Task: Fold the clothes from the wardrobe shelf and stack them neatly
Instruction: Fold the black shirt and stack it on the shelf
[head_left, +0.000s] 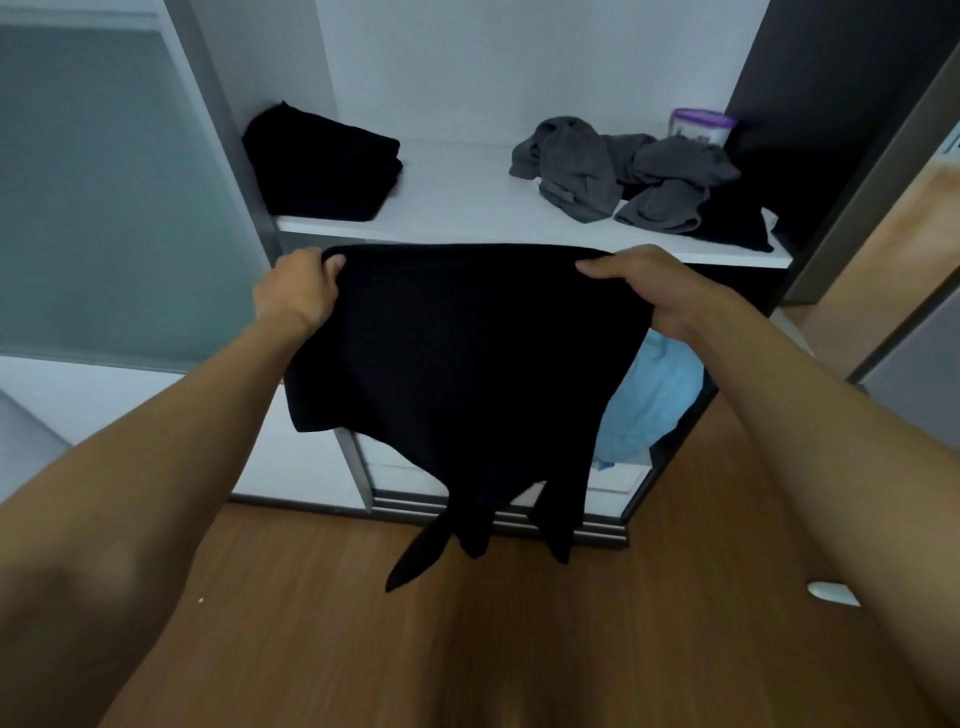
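"That black garment (462, 364) looks light and floppy, hanging in front of the shelf (467, 228)."

"Soft stuff; I'd hold it by the top corners. The left hand (296, 296) pinches one, the right hand (639, 286) grips the other, fingers curled over the edge."

"The folded black pile (322, 166) sits on the shelf's left, the grey heap (613, 166) on its right."

The garment (467, 364) and the folded stack (322, 166) at the left end of the white shelf (467, 202) are showing plain black. The crumpled clothes (613, 171) at its right end are showing grey.
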